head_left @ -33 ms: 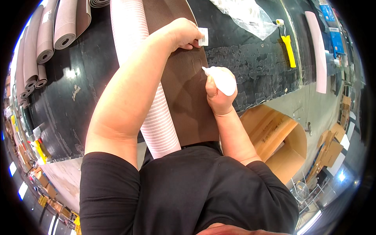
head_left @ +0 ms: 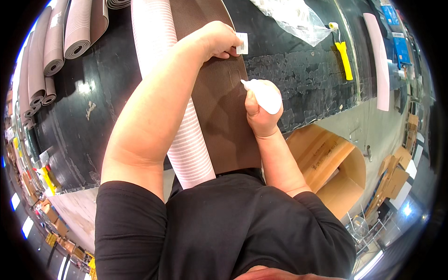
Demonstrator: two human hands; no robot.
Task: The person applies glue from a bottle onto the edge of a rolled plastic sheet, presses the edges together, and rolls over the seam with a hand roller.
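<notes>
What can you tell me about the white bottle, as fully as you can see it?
The white bottle looks like smooth plastic, with a broad rounded body tapering to a slim nozzle. The right grip wraps it, thumb along its left side. It lies tilted, nozzle aimed left and slightly up the picture, tip over the right edge of the brown mat; contact there is unclear. Its contents cannot be seen.

Brown sheet (head_left: 228,121), centre: far end cut off by top edge. Striped roll (head_left: 193,149): middle hidden beneath left forearm (head_left: 144,112), top cut off. White label (head_left: 242,43): print too small to read. Right hand (head_left: 264,123): fingers largely hidden behind white bottle (head_left: 267,99). Plastic bag (head_left: 296,18), upper right: top cut off.
</notes>
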